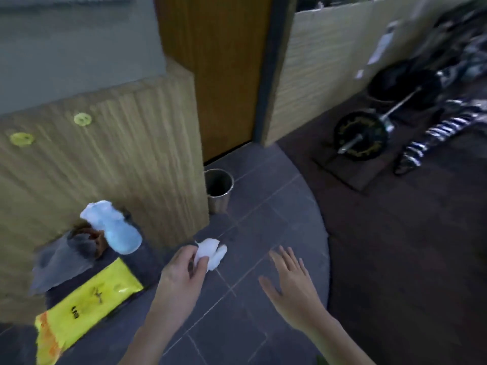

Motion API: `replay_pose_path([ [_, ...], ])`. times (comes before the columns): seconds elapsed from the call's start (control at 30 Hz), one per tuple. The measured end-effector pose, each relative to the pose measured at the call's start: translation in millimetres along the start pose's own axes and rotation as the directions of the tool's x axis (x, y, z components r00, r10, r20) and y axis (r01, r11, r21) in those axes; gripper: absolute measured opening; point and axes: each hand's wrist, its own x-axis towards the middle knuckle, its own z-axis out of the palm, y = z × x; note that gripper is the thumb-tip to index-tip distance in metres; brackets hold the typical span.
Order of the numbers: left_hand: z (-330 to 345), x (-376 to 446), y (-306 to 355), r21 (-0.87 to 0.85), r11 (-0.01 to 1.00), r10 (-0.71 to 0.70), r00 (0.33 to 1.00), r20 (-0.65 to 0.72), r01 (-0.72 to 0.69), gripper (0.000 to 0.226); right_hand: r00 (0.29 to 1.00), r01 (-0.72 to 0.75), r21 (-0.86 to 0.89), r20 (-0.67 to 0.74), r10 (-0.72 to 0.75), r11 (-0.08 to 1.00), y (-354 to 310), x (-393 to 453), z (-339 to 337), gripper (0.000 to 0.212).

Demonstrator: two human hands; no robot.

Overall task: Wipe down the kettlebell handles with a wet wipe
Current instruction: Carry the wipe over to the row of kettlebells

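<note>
Hands out in front of us over dark grey floor tiles (245, 325), frame blurred throughout. Our left hand (181, 270) pinches a crumpled white wet wipe (210, 252) between thumb and fingers — the wad sticks out past the fingertips, above the tiles. Our right hand (290, 283) is empty, palm down, fingers spread and pointing forward, well apart from the wipe.

To the left on the floor: a yellow wipe packet (84, 306) lying flat, and just beyond it a pale blue spray bottle (113, 227) tilted against the wood-panelled wall (105, 159). A greyish plastic bag (60, 262) sits beside the bottle; something brown behind it, too blurred to name.

A metal cylindrical bin (218, 189) stands upright at the corner of the panelling, near a wooden door (224, 75).

Far right, on darker flooring — a barbell (369, 133) with black plates and more dark gym gear behind it. We cannot pick out kettlebells with any certainty in that blur; neither hand is near that equipment. Two round yellow stickers (82, 119) on the panelled wall, upper left.
</note>
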Motion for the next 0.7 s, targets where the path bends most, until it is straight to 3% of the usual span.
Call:
replay_pose_path([
  [0.17,61.5,-23.9,163.8,-0.081,0.98,0.193,0.959,0.206,-0.179,0.016,0.958,-0.178,0.134,-0.205,0.203,0.975,100.3,-79.7,-144.5,0.062],
  [0.3,114.1,-55.4,286.6,-0.141,0.938,0.346,0.888,0.304,-0.317,0.017,0.907,-0.173,0.305,-0.321,0.272,0.937,177.9,-165.7,-231.9,0.056],
  [0.5,200.0,-115.2,417.4,-0.204,0.878,0.478,0.812,0.335,-0.433,0.026,0.829,-0.186,0.395,-0.427,0.36,0.9,305.6,-278.0,-295.1,0.055],
  [0.7,294.9,-143.9,513.4,-0.217,0.853,0.522,0.775,0.356,-0.474,0.023,0.796,-0.243,0.412,-0.432,0.423,0.878,428.8,-308.4,-341.1,0.05],
])
